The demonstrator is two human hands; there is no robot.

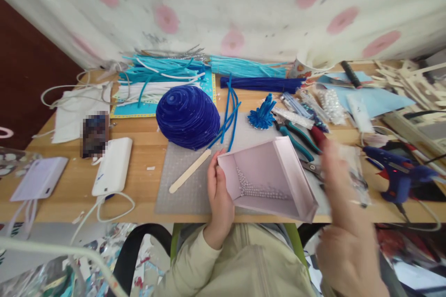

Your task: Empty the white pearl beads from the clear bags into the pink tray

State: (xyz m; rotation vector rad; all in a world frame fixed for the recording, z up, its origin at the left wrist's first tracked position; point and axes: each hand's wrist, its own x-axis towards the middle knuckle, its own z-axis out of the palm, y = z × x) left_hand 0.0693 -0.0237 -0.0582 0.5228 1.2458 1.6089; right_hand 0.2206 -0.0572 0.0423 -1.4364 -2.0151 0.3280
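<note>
My left hand [220, 195] is closed on the left side of a pale pink open box [258, 164], tilted over the desk edge. Small silvery beads [259, 191] lie gathered along its lower inside wall. My right hand [348, 222] is raised at the right, close to the camera and smeared by motion, so its fingers do not show clearly. A dark red object [318, 137] shows by its fingertips; whether the hand touches it I cannot tell. Beyond the box sit a dark blue wound dome [188, 116], loose blue stems [230, 111] and a blue tinsel-like flower [262, 113].
A wooden stick [190, 171] lies on the grey cutting mat [174, 202]. Teal-handled pliers [299, 141] and a blue glue gun [397, 171] are at the right. Pipe-cleaner bundles [247, 67] line the back. A white power bank [113, 167] and cables lie left.
</note>
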